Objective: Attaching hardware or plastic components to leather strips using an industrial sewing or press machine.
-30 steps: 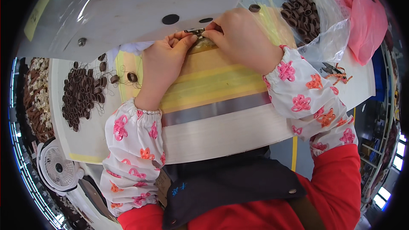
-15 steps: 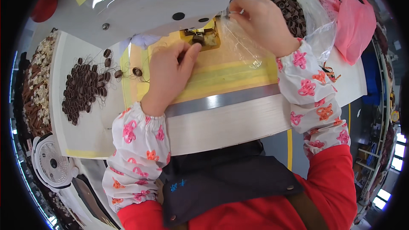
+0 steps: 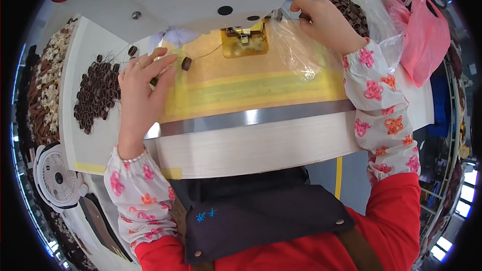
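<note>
My left hand is over the left part of the work surface, fingers spread apart. Just beyond its fingertips sits a small brown loop, with a thread running from it to the presser foot of a sewing machine. Another dark loop shows partly between my fingers and thumb, seemingly not gripped. My right hand is closed beside the machine head, its fingertips pinching a small brown loop, mostly hidden by the fingers.
A heap of threaded brown loops lies at the left. More loops are piled at the back right beside clear plastic and a pink bag. A metal strip edges the taped surface. A white fan stands lower left.
My left hand has moved left from the presser foot and its fingers have spread. The loop at the foot has come out leftward, trailing thread. My right hand stays near the right pile.
</note>
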`<action>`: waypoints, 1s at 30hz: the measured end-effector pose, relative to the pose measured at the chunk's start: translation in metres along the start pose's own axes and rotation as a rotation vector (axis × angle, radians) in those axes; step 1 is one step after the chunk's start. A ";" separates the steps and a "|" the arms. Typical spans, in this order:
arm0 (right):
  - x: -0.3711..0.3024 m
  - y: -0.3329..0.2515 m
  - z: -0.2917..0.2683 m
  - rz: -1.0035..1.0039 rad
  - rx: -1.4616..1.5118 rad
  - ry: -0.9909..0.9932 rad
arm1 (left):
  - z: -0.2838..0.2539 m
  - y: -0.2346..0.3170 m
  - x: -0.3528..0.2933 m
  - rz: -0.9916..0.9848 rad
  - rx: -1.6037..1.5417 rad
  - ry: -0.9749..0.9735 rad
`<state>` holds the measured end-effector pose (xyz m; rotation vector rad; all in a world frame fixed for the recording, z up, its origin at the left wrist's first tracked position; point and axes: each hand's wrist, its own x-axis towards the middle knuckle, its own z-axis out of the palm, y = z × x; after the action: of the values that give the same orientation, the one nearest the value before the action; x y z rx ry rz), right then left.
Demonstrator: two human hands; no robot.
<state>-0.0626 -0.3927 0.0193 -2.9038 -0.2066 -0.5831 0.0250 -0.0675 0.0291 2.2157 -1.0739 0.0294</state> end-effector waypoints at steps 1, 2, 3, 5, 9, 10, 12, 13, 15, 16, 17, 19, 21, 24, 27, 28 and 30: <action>-0.002 -0.003 -0.002 0.075 0.151 0.004 | 0.005 0.008 0.003 0.133 0.309 0.005; -0.001 -0.018 -0.006 0.144 0.312 0.002 | 0.012 0.015 0.002 0.253 0.623 0.006; 0.001 -0.033 -0.009 0.211 0.470 0.005 | 0.023 0.022 0.004 0.250 0.525 0.032; 0.000 -0.054 0.000 0.271 0.717 -0.005 | 0.057 0.028 0.013 0.258 0.315 0.083; 0.003 -0.075 0.012 0.435 1.018 -0.140 | 0.086 0.038 0.029 0.034 0.067 0.097; 0.003 -0.075 0.015 0.471 1.040 -0.154 | 0.089 0.035 0.031 0.043 0.091 0.127; 0.001 -0.078 0.016 0.525 1.079 -0.152 | 0.090 0.033 0.033 0.054 0.117 0.150; 0.000 -0.081 0.016 0.536 1.097 -0.135 | 0.088 0.030 0.033 0.054 0.122 0.148; -0.001 -0.083 0.021 0.518 1.113 -0.067 | 0.087 0.027 0.033 0.032 0.138 0.132; -0.004 -0.083 0.028 0.488 1.113 -0.018 | 0.086 0.028 0.034 0.007 0.151 0.119; -0.006 -0.083 0.032 0.458 1.113 0.027 | 0.085 0.029 0.034 -0.021 0.163 0.105; -0.008 -0.084 0.035 0.422 1.067 0.084 | 0.076 0.037 0.035 -0.172 -0.048 -0.005; -0.009 -0.087 0.036 0.341 0.970 0.120 | 0.074 0.038 0.033 -0.197 -0.243 -0.031; -0.011 -0.091 0.032 0.125 0.737 0.157 | 0.078 0.035 0.031 -0.088 -0.435 -0.022; -0.011 -0.093 0.034 -0.107 0.558 0.165 | 0.075 0.037 0.033 -0.084 -0.468 -0.119; -0.010 -0.094 0.034 -0.138 0.532 0.143 | 0.077 0.031 0.032 -0.075 -0.486 -0.130; -0.011 -0.094 0.033 -0.179 0.468 0.123 | 0.079 0.029 0.033 -0.070 -0.495 -0.149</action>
<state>-0.0765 -0.2956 -0.0024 -2.4048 -0.5137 -0.6390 0.0061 -0.1482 -0.0066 1.8219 -0.9561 -0.3957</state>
